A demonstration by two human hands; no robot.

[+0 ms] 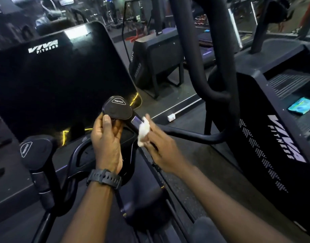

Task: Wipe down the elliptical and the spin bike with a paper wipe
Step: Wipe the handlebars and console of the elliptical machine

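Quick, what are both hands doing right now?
Left hand: grips the handle knob marked "resistance".
Right hand: pinches a white paper wipe against the metal bar just below that knob.

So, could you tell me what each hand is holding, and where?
Left hand grips the handle end under the resistance pad; right hand pinches the crumpled paper wipe.
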